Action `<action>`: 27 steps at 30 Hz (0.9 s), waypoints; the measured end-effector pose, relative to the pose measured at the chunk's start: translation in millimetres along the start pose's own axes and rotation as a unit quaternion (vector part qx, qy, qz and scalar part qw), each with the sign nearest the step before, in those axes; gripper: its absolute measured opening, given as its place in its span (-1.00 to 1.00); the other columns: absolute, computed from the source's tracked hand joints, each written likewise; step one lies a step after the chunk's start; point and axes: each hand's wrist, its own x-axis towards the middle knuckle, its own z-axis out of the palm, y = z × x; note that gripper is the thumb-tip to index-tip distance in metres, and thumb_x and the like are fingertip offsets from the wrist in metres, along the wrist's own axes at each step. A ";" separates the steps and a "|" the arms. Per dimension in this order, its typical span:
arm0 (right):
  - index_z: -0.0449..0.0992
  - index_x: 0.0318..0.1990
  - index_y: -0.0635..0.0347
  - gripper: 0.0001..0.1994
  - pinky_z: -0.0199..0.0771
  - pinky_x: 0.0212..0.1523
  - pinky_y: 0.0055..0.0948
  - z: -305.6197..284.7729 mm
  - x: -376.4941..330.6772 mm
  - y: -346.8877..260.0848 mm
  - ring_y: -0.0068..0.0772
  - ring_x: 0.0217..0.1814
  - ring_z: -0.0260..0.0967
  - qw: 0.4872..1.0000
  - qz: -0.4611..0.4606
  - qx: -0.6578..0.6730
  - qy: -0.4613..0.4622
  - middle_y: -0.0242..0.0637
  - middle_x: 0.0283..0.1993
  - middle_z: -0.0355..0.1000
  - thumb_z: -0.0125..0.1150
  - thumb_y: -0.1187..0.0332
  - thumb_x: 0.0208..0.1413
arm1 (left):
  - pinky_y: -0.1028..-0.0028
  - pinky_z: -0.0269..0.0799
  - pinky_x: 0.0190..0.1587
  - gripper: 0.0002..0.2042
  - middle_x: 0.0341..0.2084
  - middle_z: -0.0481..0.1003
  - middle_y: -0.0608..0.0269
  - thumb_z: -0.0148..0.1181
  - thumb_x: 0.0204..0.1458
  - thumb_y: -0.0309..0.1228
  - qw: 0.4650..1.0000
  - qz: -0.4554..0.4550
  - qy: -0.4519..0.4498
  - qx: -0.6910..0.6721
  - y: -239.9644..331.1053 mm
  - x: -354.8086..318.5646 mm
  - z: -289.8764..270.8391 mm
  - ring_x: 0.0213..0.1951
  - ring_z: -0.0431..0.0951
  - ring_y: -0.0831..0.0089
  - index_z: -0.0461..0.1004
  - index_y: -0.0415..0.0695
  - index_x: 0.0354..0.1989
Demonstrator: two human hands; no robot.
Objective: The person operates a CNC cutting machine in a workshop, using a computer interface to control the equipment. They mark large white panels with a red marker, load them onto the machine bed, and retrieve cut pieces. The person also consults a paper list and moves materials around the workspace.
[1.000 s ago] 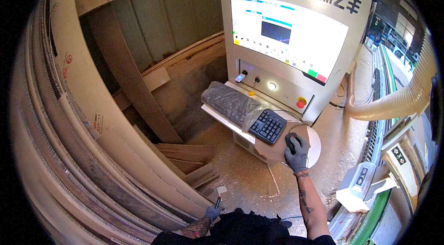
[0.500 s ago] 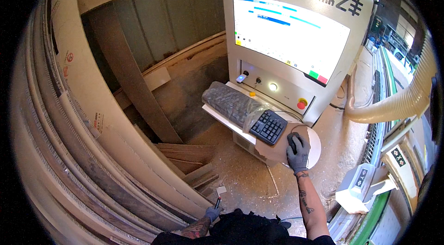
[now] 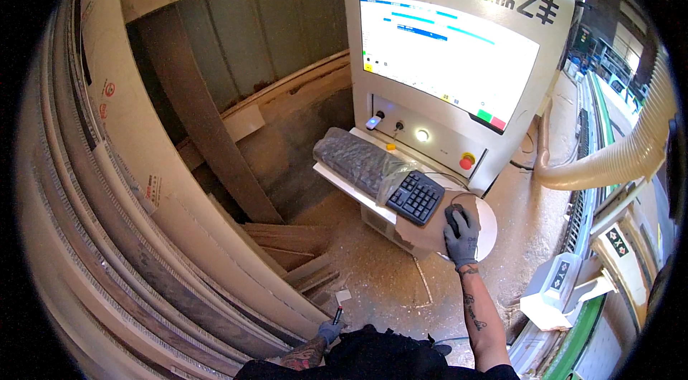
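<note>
My right hand (image 3: 461, 234), in a grey glove, rests on a dark computer mouse (image 3: 454, 214) lying on a round white pad (image 3: 487, 226) at the right end of the console shelf. Just left of it is a black keyboard (image 3: 387, 179), mostly wrapped in clear plastic. Above stands the white machine console with a lit screen (image 3: 444, 50), a glowing button and a red stop button (image 3: 466, 162). My left hand (image 3: 330, 330), also gloved, hangs low by my body and holds a small dark pen-like object (image 3: 337, 315).
Tall wooden boards (image 3: 143, 186) lean in a stack along the left. Offcuts (image 3: 287, 244) lie on the sawdust-covered floor below the shelf. A beige ribbed extraction hose (image 3: 616, 150) curves at the right, beside a green and white machine frame (image 3: 595, 279).
The window shown on the screen has changed. My right hand stays on the mouse and my left hand has barely moved.
</note>
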 end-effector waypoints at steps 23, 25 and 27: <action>0.57 -0.03 0.07 -0.58 0.38 0.15 -0.02 1.4 -2.1 -2.6 0.11 0.11 0.36 0.999 -0.020 -0.016 0.043 0.00 0.06 0.45 0.33 0.46 -0.15 | 0.11 0.49 -0.15 -0.49 -0.37 0.61 -0.11 0.14 0.02 0.09 0.999 0.004 0.003 0.034 -18.6 16.6 4.6 -0.23 0.64 0.00 0.64 -0.15 -0.21; 0.56 -0.02 0.12 -0.59 0.36 0.17 -0.04 4.1 -2.0 -0.4 0.09 0.12 0.35 0.998 -0.011 -0.030 0.048 -0.02 0.08 0.44 0.33 0.43 -0.12 | 0.12 0.49 -0.14 -0.48 -0.37 0.61 -0.13 0.13 0.02 0.11 0.998 0.001 0.002 0.061 -22.5 27.2 6.2 -0.23 0.64 -0.01 0.64 -0.16 -0.21; 0.55 -0.01 0.14 -0.60 0.35 0.17 -0.05 4.8 -2.3 2.6 0.08 0.12 0.35 0.998 -0.016 -0.034 0.048 -0.02 0.08 0.43 0.33 0.42 -0.11 | 0.11 0.49 -0.15 -0.48 -0.38 0.61 -0.13 0.12 0.05 0.10 0.998 -0.004 0.003 0.058 -27.0 29.8 7.1 -0.24 0.64 -0.01 0.63 -0.18 -0.24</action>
